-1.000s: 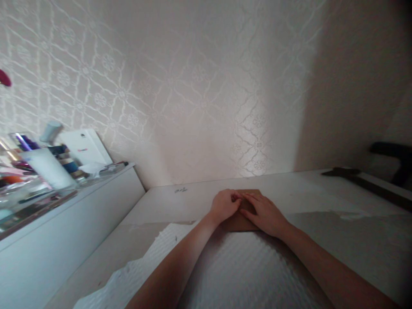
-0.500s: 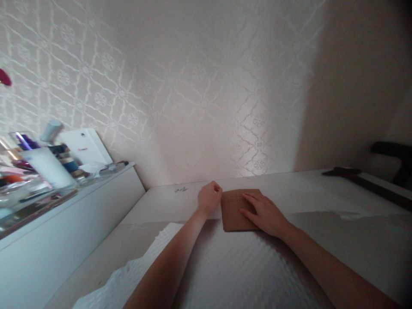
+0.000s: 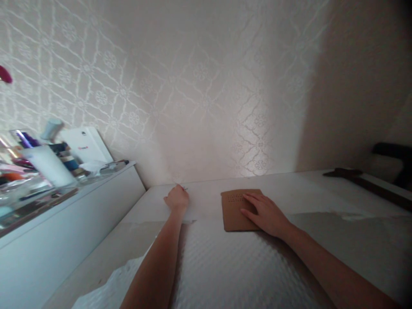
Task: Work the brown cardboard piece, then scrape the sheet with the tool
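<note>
- The right hand (image 3: 265, 212) lies flat, fingers spread and apart, pressing on the right part of a brown sheet (image 3: 236, 210) just right of the frame's centre; it clasps nothing.
- The brown sheet is a flat rectangle with rows of small holes near its far edge. It rests on the white tabletop (image 3: 206, 199), its near edge touching a white textured mat (image 3: 231, 266) that fills the lower middle of the frame.
- The left hand (image 3: 176, 199) rests on the tabletop left of centre, well apart from the sheet, fingers curled together. A thin, small thing (image 3: 184, 188) pokes out at its fingertips; whether the grip is closed on it I cannot tell.
- At the left of the frame a white shelf (image 3: 71, 201) carries a clutter of bottles and tubes (image 3: 45, 161) and a white box (image 3: 85, 146) leaning against the wall.
- Patterned pale wallpaper (image 3: 199, 94) covers the upper frame.
- At the right edge a long dark object (image 3: 370, 184) lies on the tabletop, blurred.
</note>
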{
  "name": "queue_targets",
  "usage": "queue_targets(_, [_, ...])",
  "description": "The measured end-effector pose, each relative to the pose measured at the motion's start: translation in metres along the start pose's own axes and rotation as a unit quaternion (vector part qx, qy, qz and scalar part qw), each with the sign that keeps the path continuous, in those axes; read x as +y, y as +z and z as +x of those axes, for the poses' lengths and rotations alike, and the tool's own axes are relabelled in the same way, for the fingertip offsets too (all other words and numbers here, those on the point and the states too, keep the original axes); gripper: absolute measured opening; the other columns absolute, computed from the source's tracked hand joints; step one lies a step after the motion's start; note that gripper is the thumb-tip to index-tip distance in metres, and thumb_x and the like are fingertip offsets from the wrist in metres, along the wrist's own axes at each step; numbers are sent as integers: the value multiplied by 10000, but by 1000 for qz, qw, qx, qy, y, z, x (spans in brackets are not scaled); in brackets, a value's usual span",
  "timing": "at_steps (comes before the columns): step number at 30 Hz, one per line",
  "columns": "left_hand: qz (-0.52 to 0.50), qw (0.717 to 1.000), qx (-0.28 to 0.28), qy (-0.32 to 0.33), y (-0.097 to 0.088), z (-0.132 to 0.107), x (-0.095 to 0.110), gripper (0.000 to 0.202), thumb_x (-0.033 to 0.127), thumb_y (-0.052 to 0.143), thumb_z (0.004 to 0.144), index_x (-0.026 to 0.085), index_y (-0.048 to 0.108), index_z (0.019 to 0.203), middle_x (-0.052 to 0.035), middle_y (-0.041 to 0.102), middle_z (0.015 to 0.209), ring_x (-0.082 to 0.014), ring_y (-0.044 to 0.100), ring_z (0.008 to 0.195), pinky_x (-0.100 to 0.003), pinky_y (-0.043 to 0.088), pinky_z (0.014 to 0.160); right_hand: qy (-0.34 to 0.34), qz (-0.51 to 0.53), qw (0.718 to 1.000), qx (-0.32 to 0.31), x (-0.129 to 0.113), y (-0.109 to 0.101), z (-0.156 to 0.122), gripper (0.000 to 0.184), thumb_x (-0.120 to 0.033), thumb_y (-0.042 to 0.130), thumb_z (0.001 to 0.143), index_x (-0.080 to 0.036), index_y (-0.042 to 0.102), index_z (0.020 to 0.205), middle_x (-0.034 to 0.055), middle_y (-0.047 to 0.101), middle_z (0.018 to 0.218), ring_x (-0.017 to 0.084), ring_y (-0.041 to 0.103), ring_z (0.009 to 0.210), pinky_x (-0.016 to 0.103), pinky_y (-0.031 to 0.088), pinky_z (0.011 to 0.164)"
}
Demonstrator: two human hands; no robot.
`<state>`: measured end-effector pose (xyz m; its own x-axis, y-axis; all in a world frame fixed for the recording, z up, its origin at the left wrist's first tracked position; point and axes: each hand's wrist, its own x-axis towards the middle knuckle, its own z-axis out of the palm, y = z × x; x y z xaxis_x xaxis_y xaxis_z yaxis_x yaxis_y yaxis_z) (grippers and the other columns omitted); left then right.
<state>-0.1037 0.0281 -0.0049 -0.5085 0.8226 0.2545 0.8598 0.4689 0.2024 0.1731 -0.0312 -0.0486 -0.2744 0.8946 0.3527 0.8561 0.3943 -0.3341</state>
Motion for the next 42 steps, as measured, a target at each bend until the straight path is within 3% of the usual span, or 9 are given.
queue_targets(9, [17,997,60,41,0,-8,5,280,236,420,852,166,626,1030,-133,600,1076,-278,545,1027,-396,429,803,-1,15,1000,18,1,1,-1,518,-434,450,853,-124,517,1263,123,504,1306,270,446,1195,454,298,1042])
queue_targets(14, [-5,986,70,152,-4,-26,28,267,242,422,855,198,612,1037,-90,595,1085,-237,527,1037,-379,397,863,-1,48,998,49,3,3,1,497,-380,424,871,-82,502,1261,139,531,1267,245,466,1175,390,342,1023])
queue_targets(18, [-30,957,27,288,-15,-67,60,296,308,413,869,192,597,1070,-78,595,1108,-222,527,1039,-370,383,901,64,55,991,103,0,-4,1,488,-330,331,911,-88,422,1325,150,557,1219,247,507,1131,395,405,954])
queue_targets(23, [-42,896,-82,434,-25,-144,95,509,470,379,851,128,550,1186,-145,541,1223,-290,475,1133,-427,347,974,148,38,978,144,-5,-21,1,427,-274,317,914,-140,458,1293,124,605,1131,242,602,957,398,460,850])
queue_targets(26, [-29,876,-155,455,-24,-177,105,687,517,340,837,111,322,1391,-181,325,1423,-366,279,1292,-540,227,1036,169,36,972,160,-4,-27,1,404,-264,333,909,-144,489,1261,118,617,1103,230,611,928,372,467,824])
queue_targets(29, [-29,880,-184,436,-23,-188,107,745,549,268,849,111,169,1443,-191,200,1475,-393,149,1338,-605,147,1036,168,39,971,166,1,-27,1,388,-263,354,903,-143,513,1236,114,621,1099,216,611,929,350,459,837])
queue_targets(36, [-21,901,-210,379,-35,-176,80,702,533,345,830,129,291,1402,-166,202,1481,-376,129,1349,-641,137,1022,172,30,971,161,6,-24,-7,378,-245,359,880,-144,555,1186,111,626,1106,224,615,920,348,463,825])
queue_targets(39, [2,929,-172,328,-38,-160,45,586,410,358,848,141,354,1368,-165,279,1454,-352,201,1335,-629,197,1009,158,29,975,151,6,-22,-10,392,-232,357,865,-140,555,1190,114,632,1093,227,618,912,357,470,815])
queue_targets(42, [46,952,-134,271,-41,-131,-5,514,319,331,864,163,379,1352,-152,334,1430,-317,314,1293,-561,275,1002,158,27,976,147,7,-19,-11,402,-223,364,850,-152,557,1196,106,640,1087,226,620,911,363,475,806])
